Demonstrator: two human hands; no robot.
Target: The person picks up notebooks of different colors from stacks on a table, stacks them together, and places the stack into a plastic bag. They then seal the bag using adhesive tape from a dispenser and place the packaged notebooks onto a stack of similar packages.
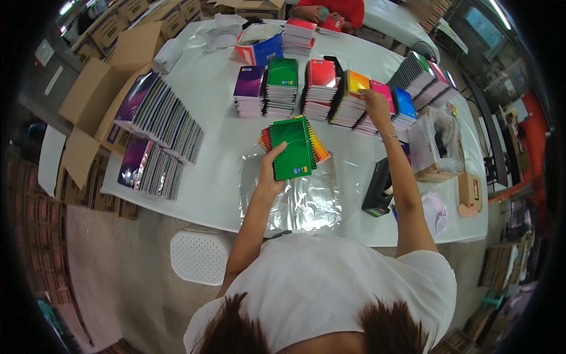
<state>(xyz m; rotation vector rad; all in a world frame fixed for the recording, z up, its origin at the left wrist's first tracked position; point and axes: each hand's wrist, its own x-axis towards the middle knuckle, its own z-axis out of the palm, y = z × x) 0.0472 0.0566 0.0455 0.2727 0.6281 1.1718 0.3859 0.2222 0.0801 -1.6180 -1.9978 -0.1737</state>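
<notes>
My left hand (273,167) grips a fanned bundle of spiral notebooks by its left side. A green notebook (293,154) lies on top, and edges of red and yellow-orange ones stick out beneath. My right hand (378,111) reaches to the far row of stacks, its fingertips closed at the right edge of the top yellow notebook (355,80). Beside that stack stand a pink stack (382,89) and a blue stack (405,103), the pink one partly behind my hand. Red (322,73), green (282,72) and purple (249,81) notebook stacks stand further left. Clear plastic bags (312,203) lie below the held bundle.
Long rows of notebooks (162,118) stand at the left by an open cardboard box (94,88). A black case (377,187) and a plastic-lined box (433,144) are at the right. Across the table (206,194) sits a person in red (348,10). A white stool (199,256) stands at the near edge.
</notes>
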